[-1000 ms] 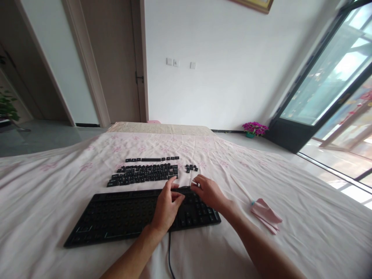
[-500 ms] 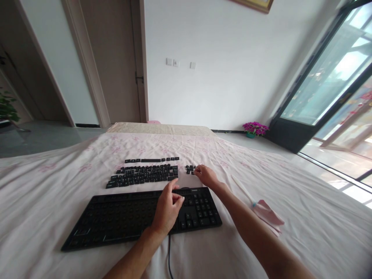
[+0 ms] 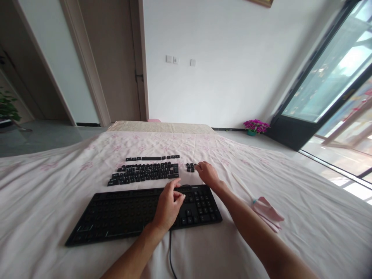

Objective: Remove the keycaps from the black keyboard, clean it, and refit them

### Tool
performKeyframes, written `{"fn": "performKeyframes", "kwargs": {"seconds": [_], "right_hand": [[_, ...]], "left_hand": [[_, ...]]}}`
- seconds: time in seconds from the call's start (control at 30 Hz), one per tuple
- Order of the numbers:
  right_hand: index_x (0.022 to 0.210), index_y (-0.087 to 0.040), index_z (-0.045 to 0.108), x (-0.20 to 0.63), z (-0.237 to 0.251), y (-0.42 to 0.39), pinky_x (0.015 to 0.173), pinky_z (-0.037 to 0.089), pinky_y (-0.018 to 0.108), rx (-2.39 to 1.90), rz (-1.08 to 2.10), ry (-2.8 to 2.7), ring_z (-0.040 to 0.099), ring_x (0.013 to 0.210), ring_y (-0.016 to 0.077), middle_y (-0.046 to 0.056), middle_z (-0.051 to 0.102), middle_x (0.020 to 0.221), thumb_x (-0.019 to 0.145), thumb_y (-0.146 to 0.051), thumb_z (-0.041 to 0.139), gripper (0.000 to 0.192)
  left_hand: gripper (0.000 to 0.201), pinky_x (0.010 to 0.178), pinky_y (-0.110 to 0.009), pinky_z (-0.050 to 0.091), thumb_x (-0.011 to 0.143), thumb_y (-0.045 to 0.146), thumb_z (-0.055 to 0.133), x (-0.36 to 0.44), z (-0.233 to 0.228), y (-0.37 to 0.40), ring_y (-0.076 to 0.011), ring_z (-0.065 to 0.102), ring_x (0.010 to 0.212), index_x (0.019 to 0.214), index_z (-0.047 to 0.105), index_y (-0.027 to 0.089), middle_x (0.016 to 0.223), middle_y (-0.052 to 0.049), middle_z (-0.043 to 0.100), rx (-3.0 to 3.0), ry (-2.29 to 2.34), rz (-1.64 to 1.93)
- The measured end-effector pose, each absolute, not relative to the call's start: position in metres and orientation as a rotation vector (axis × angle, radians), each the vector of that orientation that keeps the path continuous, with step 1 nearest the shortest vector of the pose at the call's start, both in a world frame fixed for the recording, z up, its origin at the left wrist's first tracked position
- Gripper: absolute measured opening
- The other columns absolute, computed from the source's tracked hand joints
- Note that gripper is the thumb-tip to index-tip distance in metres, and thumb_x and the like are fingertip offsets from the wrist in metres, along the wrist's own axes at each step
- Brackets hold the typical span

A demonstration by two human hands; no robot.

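Head view: left hand (image 3: 169, 205) hides some keyboard (image 3: 124, 212), right hand (image 3: 205, 170) at keycaps (image 3: 192, 169); cannot tell if either grips.

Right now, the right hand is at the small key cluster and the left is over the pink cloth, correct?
Not the pink cloth: the head view shows the left hand over the black keyboard. The right hand is at the small key cluster.
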State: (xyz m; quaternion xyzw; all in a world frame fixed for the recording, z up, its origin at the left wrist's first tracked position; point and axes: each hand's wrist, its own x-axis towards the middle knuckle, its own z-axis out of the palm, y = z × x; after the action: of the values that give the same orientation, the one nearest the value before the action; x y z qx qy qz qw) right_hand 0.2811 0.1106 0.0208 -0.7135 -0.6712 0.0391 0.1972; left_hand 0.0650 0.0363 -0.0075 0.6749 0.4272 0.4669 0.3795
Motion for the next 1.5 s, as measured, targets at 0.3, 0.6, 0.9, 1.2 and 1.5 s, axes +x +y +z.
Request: {"fn": "performKeyframes", "kwargs": {"seconds": [0.3,0.6,0.9,1.2,1.5], "right_hand": [[0.088,-0.021,0.068,0.266,0.069,0.041,0.071,0.043,0.026,-1.457,0.538,-1.949,0.058,0.071,0.0135,0.001,0.063,0.077,0.098,-0.042,0.029,0.046],[0.090,-0.020,0.066,0.256,0.057,0.014,0.048,0.040,0.020,-1.533,1.011,-1.777,0.052,0.053,0.0104,-0.002,0.060,0.065,0.082,-0.033,0.058,0.017],[0.084,-0.019,0.070,0.246,0.057,0.014,0.061,0.043,0.021,-1.416,0.802,-1.950,0.058,0.064,0.0115,-0.002,0.065,0.070,0.086,-0.031,0.058,0.017],[0.090,-0.022,0.069,0.242,0.042,0.014,0.079,0.046,0.024,-1.237,0.606,-2.092,0.065,0.083,0.0152,0.000,0.071,0.087,0.091,-0.027,0.056,0.014],[0.092,-0.021,0.067,0.237,0.031,0.013,0.082,0.046,0.026,-1.195,0.443,-2.172,0.064,0.085,0.0162,0.002,0.070,0.088,0.093,-0.029,0.053,0.016]], "left_hand": [[0.032,0.076,-0.027,0.050,0.077,0.006,0.055,0.064,-0.004,0.032,-0.0092,0.061,0.071,0.105,0.061,0.020,0.102,-0.002,0.060,1.901,1.017,1.121],[0.032,0.075,-0.026,0.049,0.076,0.006,0.057,0.065,0.000,0.029,-0.0098,0.060,0.072,0.104,0.065,0.020,0.096,-0.001,0.060,1.978,1.026,1.021],[0.026,0.075,-0.026,0.046,0.076,0.008,0.061,0.066,-0.001,0.031,-0.0114,0.060,0.076,0.097,0.068,0.023,0.092,0.001,0.061,2.071,1.099,0.934],[0.008,0.070,-0.025,0.041,0.079,0.019,0.063,0.069,-0.002,0.034,-0.0147,0.061,0.080,0.085,0.067,0.022,0.089,0.001,0.065,2.133,1.210,0.796],[0.008,0.070,-0.025,0.040,0.080,0.025,0.064,0.069,0.000,0.034,-0.0161,0.062,0.080,0.085,0.068,0.022,0.086,0.000,0.067,2.126,1.265,0.730]]}}
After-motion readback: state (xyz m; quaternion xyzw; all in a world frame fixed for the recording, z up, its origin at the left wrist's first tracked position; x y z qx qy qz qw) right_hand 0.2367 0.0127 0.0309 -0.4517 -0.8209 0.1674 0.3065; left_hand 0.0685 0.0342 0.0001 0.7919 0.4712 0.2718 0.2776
